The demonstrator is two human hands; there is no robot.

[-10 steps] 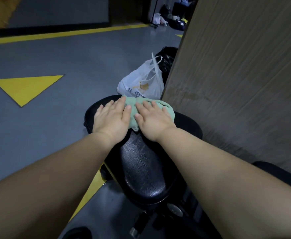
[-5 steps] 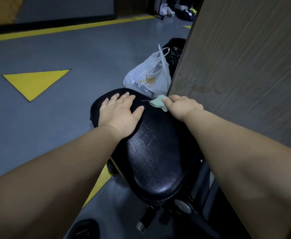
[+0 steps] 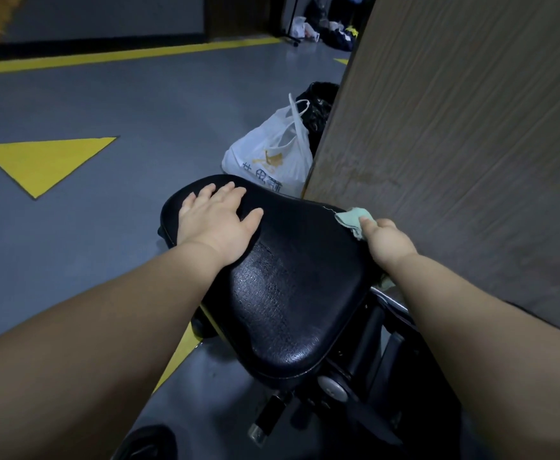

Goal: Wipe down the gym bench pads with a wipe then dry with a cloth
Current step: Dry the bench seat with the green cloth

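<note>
- My left hand (image 3: 217, 224) lay flat on the far left part of the black seat pad (image 3: 292, 287), palm down, fingers straight and spread, grasping nothing.
- My right hand (image 3: 389, 242) was at the pad's right edge, clenched round the pale green cloth (image 3: 351, 218); my thumb pressed the cloth from above, and my other fingers curled over the edge, out of sight.
- The cloth was bunched at that edge. One frayed corner showed ahead of my thumb and a small scrap showed under my wrist.
- The pad's vinyl was cracked and wrinkled in the middle, between my two forearms.
- A wood-grain panel (image 3: 454, 144) stood just beside the pad on the right, close to my right hand.
- A round grey knob (image 3: 333, 388) sat on the dark frame under the pad's near end.
- A white plastic bag (image 3: 272, 161) stood on the grey floor (image 3: 122, 104) just beyond the pad, with a black bag (image 3: 316, 104) behind it against the panel.
- A yellow triangle (image 3: 44, 161) was painted on the floor to the left, well apart from the pad, and a yellow line (image 3: 106, 56) ran across the far floor.
</note>
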